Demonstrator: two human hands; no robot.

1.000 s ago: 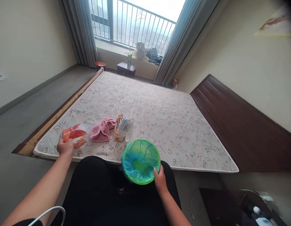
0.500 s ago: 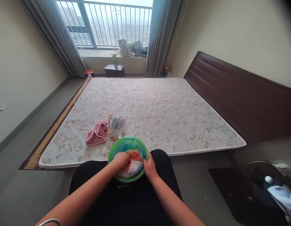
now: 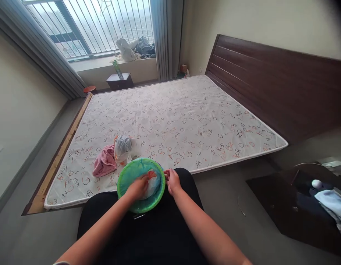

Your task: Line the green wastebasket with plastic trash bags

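Note:
A round container with a green rim (image 3: 119, 186) rests on my black-clad lap, its inside blue-green. My left hand (image 3: 138, 187) reaches into it, fingers curled on a white plastic bag (image 3: 153, 186) with a red-orange patch. Part of that bag is hidden by the hand. Outside the right side of the rim is my right hand (image 3: 173, 181), palm turned partly up and fingers loosely apart, the fingertips at the rim. Just beyond, on the mattress (image 3: 164, 121), lie a crumpled pink cloth (image 3: 105, 161) and a whitish plastic bag with orange print (image 3: 123, 148).
A dark wooden headboard (image 3: 258, 77) runs along the right. At lower right, a dark glossy table (image 3: 286, 209) carries a white ball (image 3: 316, 183) and pale cloth (image 3: 331, 202). Near the window stands a small nightstand (image 3: 119, 81) with a green patterned vase (image 3: 117, 69).
My view has tilted and turned right. The container has tipped a little and shows more of its inside. My right thumb has come off the inner rim; the left hand stays on the bag.

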